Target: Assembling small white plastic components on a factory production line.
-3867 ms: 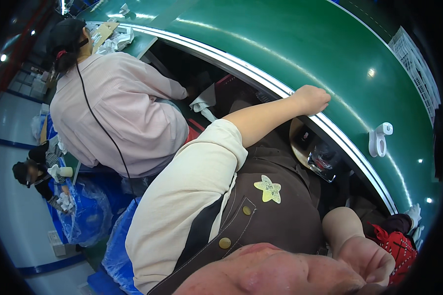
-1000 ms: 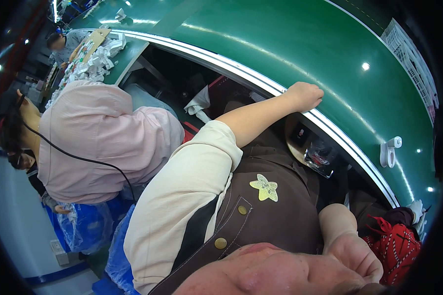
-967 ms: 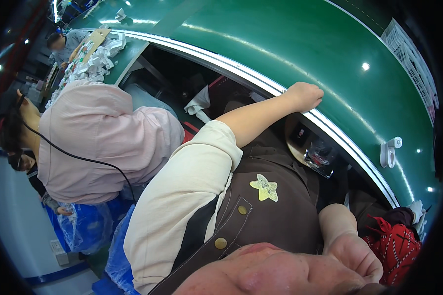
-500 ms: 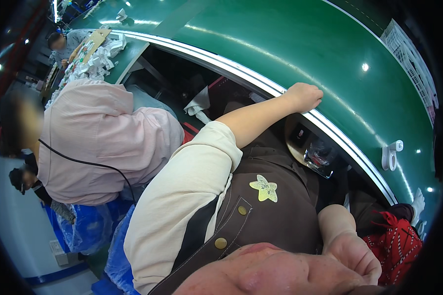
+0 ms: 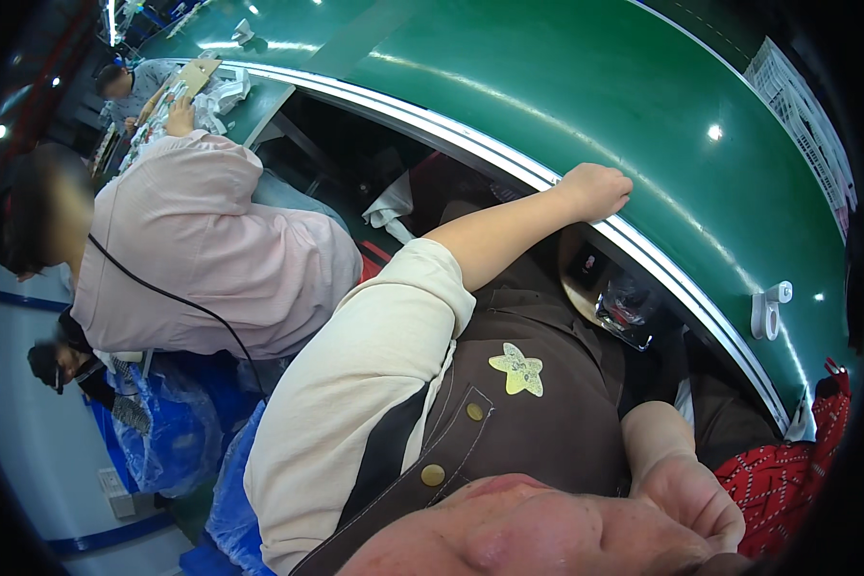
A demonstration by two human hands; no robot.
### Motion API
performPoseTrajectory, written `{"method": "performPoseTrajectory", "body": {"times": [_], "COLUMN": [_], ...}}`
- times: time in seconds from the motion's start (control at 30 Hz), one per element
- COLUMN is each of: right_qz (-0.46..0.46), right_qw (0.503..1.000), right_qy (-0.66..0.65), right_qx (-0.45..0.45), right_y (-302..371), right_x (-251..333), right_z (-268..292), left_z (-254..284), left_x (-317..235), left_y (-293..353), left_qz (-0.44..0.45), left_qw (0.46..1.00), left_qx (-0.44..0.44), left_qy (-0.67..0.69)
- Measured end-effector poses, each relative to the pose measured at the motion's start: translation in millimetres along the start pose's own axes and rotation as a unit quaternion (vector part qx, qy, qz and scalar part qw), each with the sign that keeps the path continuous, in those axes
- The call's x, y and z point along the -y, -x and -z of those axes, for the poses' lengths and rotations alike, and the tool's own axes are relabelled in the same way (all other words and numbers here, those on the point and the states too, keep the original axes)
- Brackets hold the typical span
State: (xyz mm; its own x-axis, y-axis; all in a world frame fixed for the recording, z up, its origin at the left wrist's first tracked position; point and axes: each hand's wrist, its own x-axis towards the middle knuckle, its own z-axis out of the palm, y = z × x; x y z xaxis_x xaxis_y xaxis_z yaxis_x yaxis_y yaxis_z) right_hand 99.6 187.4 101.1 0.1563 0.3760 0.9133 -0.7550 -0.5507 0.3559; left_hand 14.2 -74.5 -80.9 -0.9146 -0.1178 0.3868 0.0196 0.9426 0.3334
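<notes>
My left hand (image 5: 595,192) rests at the near edge of the green work surface (image 5: 586,86), fingers curled in with nothing visible in them. Its bare forearm reaches across from a cream sleeve. My right hand (image 5: 686,494) is bent at the wrist beside my head, low in the picture; its curled fingers lie against me and are partly hidden. Farther right on the green surface stands a small white device with a rounded top (image 5: 770,310), apart from both hands. A pale yellow star (image 5: 516,370) sits on my dark brown apron.
A metal rail (image 5: 432,125) edges the surface. Below it, a shelf holds a clear-wrapped item (image 5: 629,307). White racks (image 5: 802,130) stand at far right. A person in a pink shirt (image 5: 202,259) sits at left by white parts (image 5: 223,96); red patterned cloth (image 5: 782,470) is at lower right.
The person in pink has raised a hand to the pile of white parts and shifted their head. The red patterned cloth at right has moved up toward the rail. My hands stay put.
</notes>
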Motion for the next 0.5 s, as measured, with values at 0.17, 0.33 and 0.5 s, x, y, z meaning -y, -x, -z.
{"method": "performPoseTrajectory", "body": {"times": [0.17,0.33,0.5], "right_qz": [0.06,0.093,0.078], "right_qw": [0.99,0.972,0.978], "right_qy": [0.109,0.195,0.155], "right_qx": [-0.063,-0.094,-0.114], "right_y": [6.1,7.5,12.5], "right_x": [0.4,-3.5,-19.1], "right_z": [20.2,21.7,9.2], "left_z": [1.2,1.8,4.4], "left_x": [-0.3,-0.9,4.1], "left_y": [1.1,-1.0,-1.4], "left_qz": [0.005,0.008,0.017], "left_qw": [1.0,1.0,1.0], "left_qx": [0.007,0.016,0.013], "left_qy": [0.018,0.023,0.023]}}
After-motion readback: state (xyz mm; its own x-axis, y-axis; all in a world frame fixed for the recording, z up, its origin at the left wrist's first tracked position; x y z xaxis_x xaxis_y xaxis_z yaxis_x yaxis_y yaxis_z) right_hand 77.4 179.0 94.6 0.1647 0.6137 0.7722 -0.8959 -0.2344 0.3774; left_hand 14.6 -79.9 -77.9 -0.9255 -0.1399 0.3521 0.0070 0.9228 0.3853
